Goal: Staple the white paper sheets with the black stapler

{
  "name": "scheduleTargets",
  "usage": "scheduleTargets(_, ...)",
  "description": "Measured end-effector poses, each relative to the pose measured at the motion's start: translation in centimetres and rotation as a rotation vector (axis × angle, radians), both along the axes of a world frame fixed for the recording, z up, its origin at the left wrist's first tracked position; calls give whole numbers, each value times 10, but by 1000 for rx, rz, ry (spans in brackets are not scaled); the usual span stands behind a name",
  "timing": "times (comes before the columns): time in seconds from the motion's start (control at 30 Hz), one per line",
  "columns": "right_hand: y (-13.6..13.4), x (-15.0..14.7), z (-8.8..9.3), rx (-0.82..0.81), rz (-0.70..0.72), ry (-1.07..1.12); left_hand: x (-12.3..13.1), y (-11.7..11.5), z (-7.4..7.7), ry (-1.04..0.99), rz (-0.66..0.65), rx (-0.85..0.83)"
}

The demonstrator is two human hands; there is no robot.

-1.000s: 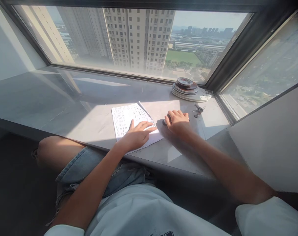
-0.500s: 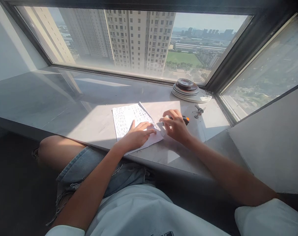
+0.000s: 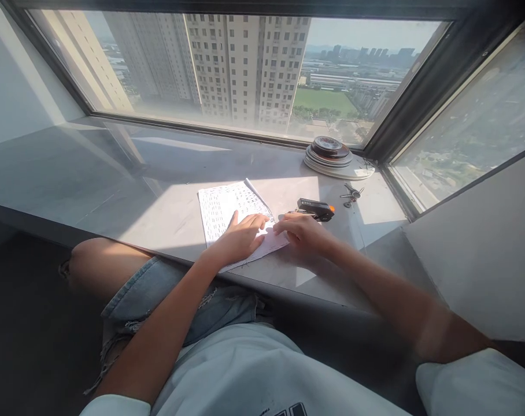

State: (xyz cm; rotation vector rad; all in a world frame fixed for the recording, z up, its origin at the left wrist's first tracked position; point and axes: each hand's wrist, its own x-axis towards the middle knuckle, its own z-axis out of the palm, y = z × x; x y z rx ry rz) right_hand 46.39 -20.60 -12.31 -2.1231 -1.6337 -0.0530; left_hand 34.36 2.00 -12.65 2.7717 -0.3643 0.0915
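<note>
A stack of white sheets with rows of dark marks lies on the sill, its upper right edge curled up. My left hand rests on these sheets, fingers stretched out and holding nothing. At the right edge of the sheets is my right hand, its fingers bent and apart, the index fingertip at the paper. I see nothing held in it. Just beyond its knuckles lies a black stapler with an orange end, partly hidden by the hand.
Stacked round plates or lids stand by the window corner. Small metal pieces like keys lie right of the stapler. The stone sill ends at a front edge above my lap. A dark window frame bounds the far side.
My right hand has moved down and left, from in front of the stapler to the right edge of the sheets, uncovering more of the stapler. My left hand's fingers shifted slightly.
</note>
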Motion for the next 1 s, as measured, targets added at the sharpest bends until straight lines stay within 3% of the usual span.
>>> scheduleTargets(0.1, -4, 2, 6, -21, 46, 28, 0, -1, 1, -14, 5, 17)
scheduleTargets(0.33, -12, 5, 21, -31, 346, 215, -2, -1, 3, -1, -3, -14)
scheduleTargets(0.53, -10, 3, 23, -60, 270, 324, -2, -1, 4, -7, -4, 8)
scheduleTargets(1.0, -8, 1, 20, -69, 286, 293, -2, -1, 2, 3, -19, -52)
